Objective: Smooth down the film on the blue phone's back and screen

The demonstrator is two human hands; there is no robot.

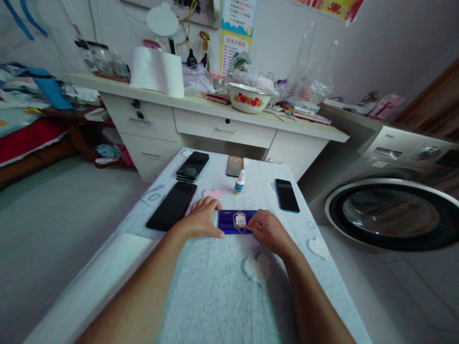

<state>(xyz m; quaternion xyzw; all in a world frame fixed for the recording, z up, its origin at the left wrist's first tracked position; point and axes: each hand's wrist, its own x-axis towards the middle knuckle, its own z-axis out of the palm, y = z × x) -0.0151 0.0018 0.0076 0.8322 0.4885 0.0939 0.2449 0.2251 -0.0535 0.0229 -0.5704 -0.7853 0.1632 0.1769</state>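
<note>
- Pale-blue patterned tablecloth (pixel 215 301), beneath both bare forearms (pixel 148 284).
- Glossy blue rectangular phone (pixel 227 222), flat on it.
- Right hand (pixel 268 230): fingers curled over its right end; cannot tell what they pinch.
- Left hand (pixel 201 219): thumb and forefinger wide apart, gripping its left corners.

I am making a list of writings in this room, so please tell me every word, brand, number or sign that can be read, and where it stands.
"好孩子": start of the heading on the wall poster; the rest is unclear.
"Haier": probably, but blurred, on the washing machine.
Too small or blurred: the mark on the blue phone, the label on the small bottle, and the poster's smaller lines.
</note>
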